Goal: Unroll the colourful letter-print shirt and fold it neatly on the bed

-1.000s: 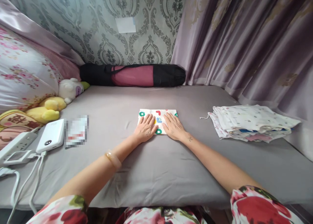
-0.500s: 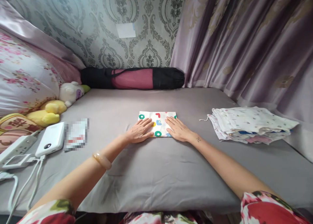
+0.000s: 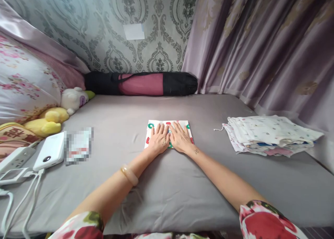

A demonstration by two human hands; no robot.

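A folded white cloth with green, red and blue printed shapes lies flat on the grey bed sheet, in the middle of the head view. My left hand rests palm down on its left half, fingers stretched out and pointing away from me. My right hand lies flat on the right half, fingers spread. The two thumbs nearly meet at the middle of the cloth. Both palms hide much of the print. The cloth's corners and far edge show around the hands.
To the right lies a stack of folded white cloths. A black and maroon roll bag lies along the wall. On the left are plush toys, a white power bank, a power strip, cables and a blurred packet.
Both hands have slid inward across the cloth, from its left and right sides to its middle, so the thumbs now nearly meet. The cloth stays in about the same place.
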